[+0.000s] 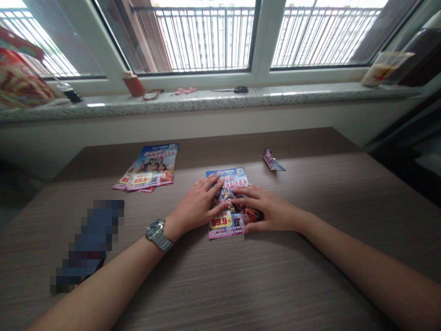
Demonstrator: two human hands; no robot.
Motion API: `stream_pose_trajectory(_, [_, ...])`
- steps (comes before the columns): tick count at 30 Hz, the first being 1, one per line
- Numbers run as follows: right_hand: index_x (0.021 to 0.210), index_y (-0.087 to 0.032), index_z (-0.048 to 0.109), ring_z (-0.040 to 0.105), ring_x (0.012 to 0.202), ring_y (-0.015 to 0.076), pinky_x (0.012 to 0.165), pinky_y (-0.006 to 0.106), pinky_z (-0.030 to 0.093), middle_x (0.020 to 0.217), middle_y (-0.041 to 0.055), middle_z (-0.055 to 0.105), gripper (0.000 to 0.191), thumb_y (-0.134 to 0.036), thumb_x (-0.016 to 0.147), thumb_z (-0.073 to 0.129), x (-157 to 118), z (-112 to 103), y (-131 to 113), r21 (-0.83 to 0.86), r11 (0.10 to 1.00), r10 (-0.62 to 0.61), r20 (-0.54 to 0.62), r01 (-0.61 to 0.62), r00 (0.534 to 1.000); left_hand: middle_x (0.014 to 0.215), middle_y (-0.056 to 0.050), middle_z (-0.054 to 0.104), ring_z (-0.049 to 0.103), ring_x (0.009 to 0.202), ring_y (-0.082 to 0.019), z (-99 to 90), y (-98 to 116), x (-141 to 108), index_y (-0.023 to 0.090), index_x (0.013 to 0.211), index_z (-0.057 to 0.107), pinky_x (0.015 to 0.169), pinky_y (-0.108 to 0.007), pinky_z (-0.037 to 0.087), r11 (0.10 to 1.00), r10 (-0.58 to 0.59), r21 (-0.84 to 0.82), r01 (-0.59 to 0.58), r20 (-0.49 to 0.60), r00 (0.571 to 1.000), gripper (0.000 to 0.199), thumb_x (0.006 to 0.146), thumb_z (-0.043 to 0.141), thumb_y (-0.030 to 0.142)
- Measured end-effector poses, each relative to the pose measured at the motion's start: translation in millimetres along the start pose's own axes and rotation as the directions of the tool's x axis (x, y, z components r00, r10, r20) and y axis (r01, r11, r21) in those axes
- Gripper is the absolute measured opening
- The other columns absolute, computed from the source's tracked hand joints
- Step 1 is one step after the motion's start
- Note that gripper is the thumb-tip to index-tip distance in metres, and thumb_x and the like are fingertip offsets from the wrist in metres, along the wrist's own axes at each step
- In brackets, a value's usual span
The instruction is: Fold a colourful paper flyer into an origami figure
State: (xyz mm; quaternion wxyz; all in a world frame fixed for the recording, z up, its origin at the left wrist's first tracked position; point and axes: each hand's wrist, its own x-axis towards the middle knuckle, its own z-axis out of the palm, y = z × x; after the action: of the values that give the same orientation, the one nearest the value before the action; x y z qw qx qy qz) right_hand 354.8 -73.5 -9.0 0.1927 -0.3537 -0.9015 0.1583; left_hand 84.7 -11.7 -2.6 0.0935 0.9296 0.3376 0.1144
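A colourful printed flyer point(222, 225) lies flat on the brown table in front of me, its top edge pointing to the window. My left hand point(198, 202), with a metal watch point(159, 234) on the wrist, rests on the flyer's left side, fingers stretched out. Across its right side lies my right hand point(267, 209), fingers spread. Both palms face down, and they cover much of the picture. To the left, further back, is a loose stack of similar flyers point(155, 168). A small folded piece of printed paper point(272, 161) stands at the back right.
A blurred-out dark blue object point(93, 243) lies at the left near my forearm. Along the stone windowsill point(206, 103) are scissors point(237, 89), a red container point(133, 84), a small dark-based bottle point(70, 93) and a plastic cup point(382, 69). The table's back edge runs below the sill.
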Motion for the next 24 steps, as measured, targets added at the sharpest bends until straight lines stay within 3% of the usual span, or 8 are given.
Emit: stream_pose_trajectory(24, [0.146,-0.029,0.054,0.045,0.143,0.0288,0.119,0.054,0.033,0.155,0.0123,0.05,0.06,-0.045,0.091,0.072,2.6,-0.3,-0.5,0.03,1.0,-0.002,-0.024,0.002,1.0,0.164,-0.013,0.033,0.033,0.15,-0.033,-1.3,-0.5,-1.2,0.022,0.156,0.038,0.124,-0.055,0.028,1.0,0.015,-0.017,-0.016,-0.02,1.0,0.067,0.1,0.048,0.059])
